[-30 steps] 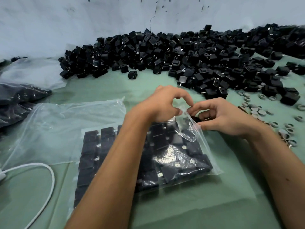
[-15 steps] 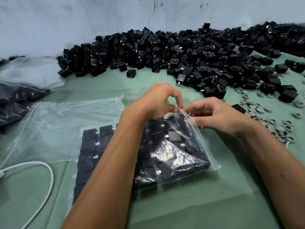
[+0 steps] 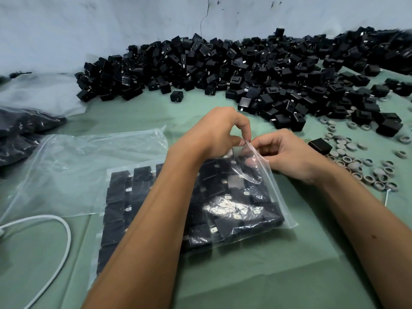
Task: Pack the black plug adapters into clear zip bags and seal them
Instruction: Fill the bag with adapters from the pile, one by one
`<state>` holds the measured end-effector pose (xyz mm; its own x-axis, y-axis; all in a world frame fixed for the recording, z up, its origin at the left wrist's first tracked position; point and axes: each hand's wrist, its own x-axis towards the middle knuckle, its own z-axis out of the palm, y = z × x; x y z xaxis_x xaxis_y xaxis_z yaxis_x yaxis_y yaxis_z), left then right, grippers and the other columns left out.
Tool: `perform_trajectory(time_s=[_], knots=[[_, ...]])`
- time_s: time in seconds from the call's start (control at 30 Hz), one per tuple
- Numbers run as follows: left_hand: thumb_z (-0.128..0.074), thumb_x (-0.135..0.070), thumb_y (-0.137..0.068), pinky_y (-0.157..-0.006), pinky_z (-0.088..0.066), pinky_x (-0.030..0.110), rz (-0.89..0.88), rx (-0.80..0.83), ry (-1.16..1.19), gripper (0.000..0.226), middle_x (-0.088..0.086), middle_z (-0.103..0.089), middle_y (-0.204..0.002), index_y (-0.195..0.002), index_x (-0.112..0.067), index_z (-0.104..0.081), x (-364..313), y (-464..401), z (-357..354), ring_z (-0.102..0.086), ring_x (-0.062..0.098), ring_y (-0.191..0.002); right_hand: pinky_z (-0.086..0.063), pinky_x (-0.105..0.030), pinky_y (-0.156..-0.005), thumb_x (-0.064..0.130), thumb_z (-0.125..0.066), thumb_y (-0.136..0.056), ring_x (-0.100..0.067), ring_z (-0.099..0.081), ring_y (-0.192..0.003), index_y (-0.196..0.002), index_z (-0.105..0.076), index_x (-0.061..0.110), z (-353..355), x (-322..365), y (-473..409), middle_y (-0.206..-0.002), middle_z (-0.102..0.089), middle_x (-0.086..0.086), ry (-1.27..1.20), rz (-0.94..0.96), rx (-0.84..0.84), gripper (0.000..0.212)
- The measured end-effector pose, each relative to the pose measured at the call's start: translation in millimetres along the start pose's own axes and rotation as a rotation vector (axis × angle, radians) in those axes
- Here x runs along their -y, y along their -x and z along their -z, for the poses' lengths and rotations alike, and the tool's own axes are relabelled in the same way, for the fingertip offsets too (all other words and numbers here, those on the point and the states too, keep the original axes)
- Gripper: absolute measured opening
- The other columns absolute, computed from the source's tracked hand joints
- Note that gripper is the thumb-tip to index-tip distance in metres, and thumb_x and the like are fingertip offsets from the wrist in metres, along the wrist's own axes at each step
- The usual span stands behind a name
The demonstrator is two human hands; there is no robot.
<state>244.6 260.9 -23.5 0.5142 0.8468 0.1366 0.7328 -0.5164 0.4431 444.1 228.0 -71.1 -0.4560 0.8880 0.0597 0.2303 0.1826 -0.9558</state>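
Sealing a filled zip bag (image 3: 225,210) of black plug adapters (image 3: 231,192), which lies flat on the green table cover (image 3: 256,275) before the loose adapter pile (image 3: 245,70). Left hand (image 3: 214,134) and right hand (image 3: 287,152) each pinch the bag's far corner at the zip strip, fingers curled. Judged next: press the pinch along the strip to its other end.

A small packing workshop is showing here: a huge loose heap of black cube-shaped plug adapters (image 3: 234,70) is lying on a pale green cloth-covered work surface (image 3: 256,275) against a cracked, stained white wall (image 3: 111,25). Scattered grey round caps and rings (image 3: 356,161) and filled clear plastic bags (image 3: 20,130) are sitting at either side.
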Motion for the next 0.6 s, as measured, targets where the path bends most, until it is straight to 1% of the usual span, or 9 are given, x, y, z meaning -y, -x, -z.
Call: perform_trajectory(time_s=[0.13,0.2,0.27,0.3,0.37,0.43,0.47,0.53,0.6], knots=[[-0.078,-0.016,-0.089,-0.09,-0.046,0.027,0.011,0.003,0.012,0.01,-0.019,-0.05,-0.091,-0.096,-0.024,-0.077,1.7,0.2,-0.5,-0.051,0.01,-0.099,-0.048,-0.075,-0.091,0.023,-0.081,-0.083,-0.049,-0.069,-0.097,-0.107,-0.081,0.017,0.0,0.4,-0.7,-0.1,-0.08,-0.009,0.068,0.02,0.026,0.025],[-0.077,-0.017,-0.09,-0.093,-0.048,0.03,0.019,0.004,0.013,0.01,-0.015,-0.052,-0.095,-0.096,-0.025,-0.077,2.5,0.6,-0.8,-0.051,0.011,-0.101,-0.052,-0.07,-0.091,0.026,-0.082,-0.082,-0.044,-0.072,-0.094,-0.106,-0.081,0.018,0.6,0.8,-0.5,-0.098,-0.08,-0.008,0.083,0.021,0.015,0.025],[-0.077,-0.018,-0.09,-0.096,-0.05,0.034,0.031,0.011,0.025,0.009,-0.01,-0.054,-0.1,-0.096,-0.025,-0.077,2.2,1.6,-1.1,-0.053,0.012,-0.103,-0.056,-0.063,-0.09,0.03,-0.081,-0.082,-0.045,-0.072,-0.093,-0.104,-0.081,0.018,2.9,0.1,-0.4,-0.097,-0.079,-0.009,0.092,0.007,-0.013,0.025],[-0.077,-0.018,-0.09,-0.097,-0.05,0.036,0.036,0.014,0.033,0.009,-0.009,-0.056,-0.102,-0.096,-0.025,-0.077,1.9,2.2,-1.0,-0.054,0.012,-0.104,-0.058,-0.058,-0.087,0.029,-0.08,-0.085,-0.045,-0.071,-0.091,-0.103,-0.081,0.017,4.6,-0.4,-0.5,-0.096,-0.079,-0.009,0.101,-0.002,-0.018,0.022],[-0.077,-0.018,-0.09,-0.098,-0.051,0.038,0.042,0.018,0.045,0.009,-0.007,-0.059,-0.104,-0.095,-0.025,-0.077,1.2,3.2,-0.5,-0.056,0.014,-0.105,-0.061,-0.046,-0.075,0.019,-0.075,-0.093,-0.04,-0.072,-0.082,-0.101,-0.081,0.016,7.6,-2.9,-1.8,-0.091,-0.079,-0.009,0.128,-0.018,-0.047,0.01],[-0.077,-0.017,-0.09,-0.096,-0.052,0.04,0.053,0.02,0.06,0.008,-0.005,-0.062,-0.108,-0.094,-0.024,-0.077,0.3,4.1,0.0,-0.059,0.016,-0.105,-0.058,-0.034,-0.061,0.01,-0.071,-0.096,-0.025,-0.07,-0.066,-0.097,-0.08,0.015,9.1,-7.7,-4.3,-0.083,-0.077,-0.008,0.139,-0.005,-0.194,0.01],[-0.077,-0.016,-0.09,-0.095,-0.052,0.041,0.06,0.022,0.073,0.008,-0.003,-0.062,-0.109,-0.093,-0.024,-0.077,-0.1,4.3,0.0,-0.06,0.018,-0.104,-0.055,-0.029,-0.062,0.009,-0.071,-0.096,-0.015,-0.069,-0.063,-0.096,-0.079,0.015,9.7,-9.8,-5.5,-0.079,-0.077,-0.005,0.165,0.009,-0.324,0.01],[-0.076,-0.015,-0.09,-0.093,-0.054,0.041,0.066,0.03,0.094,0.008,-0.002,-0.063,-0.11,-0.092,-0.023,-0.077,-1.2,3.8,-0.3,-0.062,0.02,-0.102,-0.052,-0.019,-0.07,0.012,-0.071,-0.094,-0.003,-0.066,-0.067,-0.093,-0.078,0.017,13.3,-14.2,-8.1,-0.079,-0.075,0.005,0.351,0.057,-0.623,0.009],[-0.076,-0.014,-0.091,-0.093,-0.054,0.041,0.064,0.035,0.095,0.009,-0.002,-0.062,-0.111,-0.093,-0.023,-0.076,-2.8,3.2,-0.5,-0.062,0.021,-0.103,-0.048,-0.023,-0.08,0.016,-0.072,-0.092,-0.007,-0.058,-0.08,-0.096,-0.079,0.018,18.1,-17.0,-10.1,-0.086,-0.074,0.005,0.676,0.059,-0.835,0.008]])
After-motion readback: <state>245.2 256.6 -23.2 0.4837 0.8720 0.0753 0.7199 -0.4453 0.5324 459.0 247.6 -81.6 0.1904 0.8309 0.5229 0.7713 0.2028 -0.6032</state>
